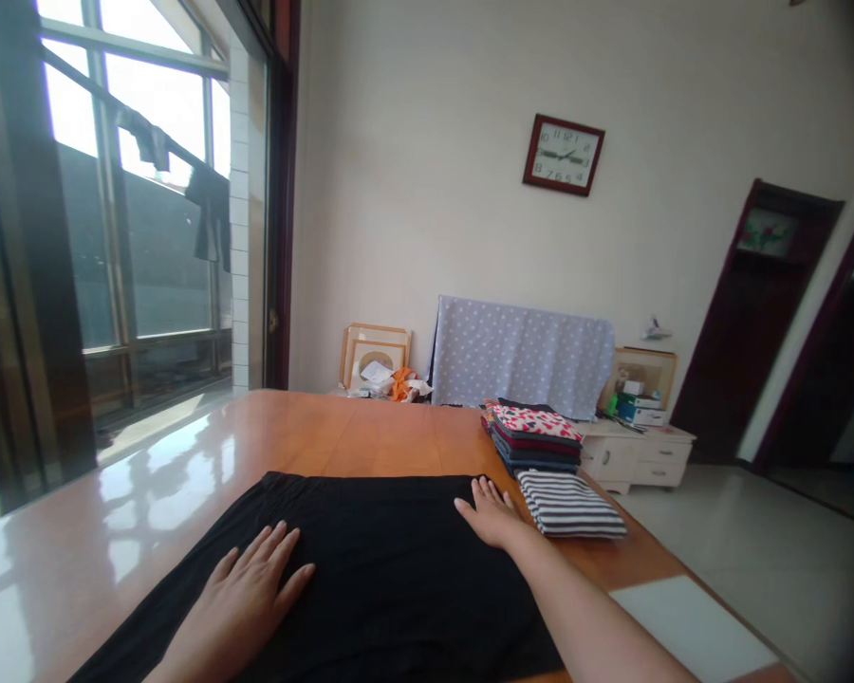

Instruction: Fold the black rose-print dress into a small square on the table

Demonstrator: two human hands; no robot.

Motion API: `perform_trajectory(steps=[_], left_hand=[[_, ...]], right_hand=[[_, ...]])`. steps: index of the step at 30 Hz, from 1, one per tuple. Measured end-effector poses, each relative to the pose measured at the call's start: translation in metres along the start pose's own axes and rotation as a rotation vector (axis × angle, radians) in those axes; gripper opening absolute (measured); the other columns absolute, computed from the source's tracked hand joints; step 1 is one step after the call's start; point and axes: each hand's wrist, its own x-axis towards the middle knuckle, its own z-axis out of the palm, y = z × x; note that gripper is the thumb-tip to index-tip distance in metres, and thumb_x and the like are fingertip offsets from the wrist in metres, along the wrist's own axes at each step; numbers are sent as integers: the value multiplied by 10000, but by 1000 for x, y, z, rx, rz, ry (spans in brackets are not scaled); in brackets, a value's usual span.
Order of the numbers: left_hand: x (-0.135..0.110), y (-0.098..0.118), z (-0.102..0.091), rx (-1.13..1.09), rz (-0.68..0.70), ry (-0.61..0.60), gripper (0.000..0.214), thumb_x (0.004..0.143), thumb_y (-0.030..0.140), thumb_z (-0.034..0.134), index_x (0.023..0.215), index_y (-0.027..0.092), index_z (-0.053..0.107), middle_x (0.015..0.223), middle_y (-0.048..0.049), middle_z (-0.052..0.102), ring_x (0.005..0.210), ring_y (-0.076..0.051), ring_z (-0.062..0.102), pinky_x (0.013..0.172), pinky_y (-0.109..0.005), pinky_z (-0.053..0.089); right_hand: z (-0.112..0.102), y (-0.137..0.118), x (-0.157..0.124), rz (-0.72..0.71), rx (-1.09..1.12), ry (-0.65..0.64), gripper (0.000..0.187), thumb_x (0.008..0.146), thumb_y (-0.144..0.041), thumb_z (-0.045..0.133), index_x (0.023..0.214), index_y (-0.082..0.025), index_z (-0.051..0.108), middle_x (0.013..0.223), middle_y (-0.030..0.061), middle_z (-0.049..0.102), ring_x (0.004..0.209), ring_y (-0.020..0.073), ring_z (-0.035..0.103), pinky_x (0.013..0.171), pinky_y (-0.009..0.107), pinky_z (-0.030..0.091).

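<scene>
A black garment lies spread on the glossy wooden table, its near part running out of the frame at the bottom. On its left side my left hand rests with the palm down and the fingers stretched out. My right hand lies flat at the far right corner of the cloth, fingers apart. Just beyond that hand sits a folded black-and-white striped garment. Behind it rises a stack of folded clothes, with a red-and-white patterned piece near the top.
A pale sheet lies at the table's right edge. Past the table stand a white cabinet, something draped in a dotted cloth, and picture frames. Tall windows are on the left; a clock hangs on the wall.
</scene>
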Motion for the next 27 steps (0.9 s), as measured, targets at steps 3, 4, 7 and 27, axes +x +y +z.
perform_trajectory(steps=[3,4,7,27], left_hand=[[0,1,-2,1,-19,-15,710,904,597,379,1498,212,436,1602,-74,317,1503,-306,209,1201,-554,172],[0,2,-2,8,-19,-22,707,905,591,376,1498,212,435,1603,-73,315,1504,-303,209,1201,-550,172],[1,1,-2,30,9,-26,679,908,564,378,1486,217,455,1600,-74,324,1500,-303,225,1194,-548,178],[5,-5,4,-11,51,-2,652,896,538,387,1444,201,498,1555,-114,422,1469,-322,296,1161,-534,217]], right_hand=[[-9,0,-11,0,22,8,911,931,-713,201,1588,-92,93,1659,142,42,1532,275,32,1218,459,44],[-12,0,-18,0,27,14,916,932,-716,193,1589,-87,84,1659,141,34,1532,276,31,1218,451,57],[-15,-1,-43,-26,57,48,924,926,-739,156,1593,-108,51,1662,111,3,1533,266,20,1222,425,59],[15,28,-122,-113,93,98,873,942,-716,223,1590,-134,155,1654,95,97,1533,266,52,1227,426,5]])
